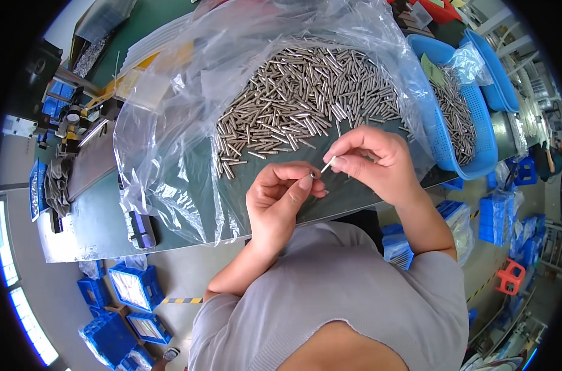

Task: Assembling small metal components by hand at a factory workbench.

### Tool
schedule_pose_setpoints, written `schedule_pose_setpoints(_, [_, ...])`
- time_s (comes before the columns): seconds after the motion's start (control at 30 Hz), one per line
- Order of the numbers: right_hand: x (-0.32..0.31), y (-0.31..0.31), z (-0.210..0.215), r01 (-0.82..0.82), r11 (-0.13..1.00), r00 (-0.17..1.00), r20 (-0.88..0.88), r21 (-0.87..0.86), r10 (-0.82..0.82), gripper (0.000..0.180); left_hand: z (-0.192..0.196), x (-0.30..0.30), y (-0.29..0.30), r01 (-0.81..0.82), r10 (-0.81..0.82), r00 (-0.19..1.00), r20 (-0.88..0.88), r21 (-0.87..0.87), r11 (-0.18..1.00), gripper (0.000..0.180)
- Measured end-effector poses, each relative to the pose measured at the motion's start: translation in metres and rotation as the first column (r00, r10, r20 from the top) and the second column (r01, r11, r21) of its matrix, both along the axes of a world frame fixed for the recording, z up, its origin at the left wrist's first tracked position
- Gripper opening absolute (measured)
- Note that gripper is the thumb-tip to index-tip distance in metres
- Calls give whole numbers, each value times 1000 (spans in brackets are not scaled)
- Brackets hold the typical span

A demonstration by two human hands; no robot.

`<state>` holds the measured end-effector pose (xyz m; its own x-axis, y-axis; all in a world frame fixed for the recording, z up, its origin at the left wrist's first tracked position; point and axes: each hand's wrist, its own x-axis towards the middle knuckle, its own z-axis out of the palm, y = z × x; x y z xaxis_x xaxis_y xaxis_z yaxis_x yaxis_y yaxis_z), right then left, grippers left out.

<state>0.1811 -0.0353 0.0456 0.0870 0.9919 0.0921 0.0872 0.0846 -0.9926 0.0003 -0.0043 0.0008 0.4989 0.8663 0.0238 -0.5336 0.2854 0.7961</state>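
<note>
Between the thumb and fingers of my left hand [280, 193] is a small metal part [312, 175], its round end showing; the rest is hidden by the fingers. My right hand [377, 162] pinches a thin whitish stick [327, 165], which slants down toward the metal part. Whether the stick touches that part I cannot tell. Just beyond both hands, a wide heap of slim metal pins [293, 93] lies on a clear plastic sheet [170, 154], mostly loose and pointing every way.
At the right stands a blue basket [445, 151] of similar pins, with a second blue basket [494, 74] behind it. A dark box-shaped object [140, 230] lies by the green table's [89, 238] front edge. Blue crates [136, 284] and a red stool [510, 276] are on the floor.
</note>
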Motion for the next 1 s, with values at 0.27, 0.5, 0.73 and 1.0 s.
schedule_pose_setpoints(0.27, [-13, 2, -5, -85, 988, 966, 252, 129, 50, 9, -2, -2, 0, -5, 5, 1000, 0, 4, 1000, 8])
schedule_pose_setpoints(0.5, [-19, -2, -18, -57, 973, 981, 193, 225, 12, 10, 1, 0, 0, -50, 51, 998, 23, -41, 998, 8])
schedule_pose_setpoints(0.73, [-5, -7, -9, 43, 999, 948, -317, -3, -41, 7, -1, -1, 0, 5, -5, 1000, 17, -5, 1000, 7])
schedule_pose_setpoints(1.0, [28, 7, -4, 161, 980, 955, 267, -118, -125, 7, -1, -1, 0, -2, 3, 1000, 24, -19, 1000, 6])
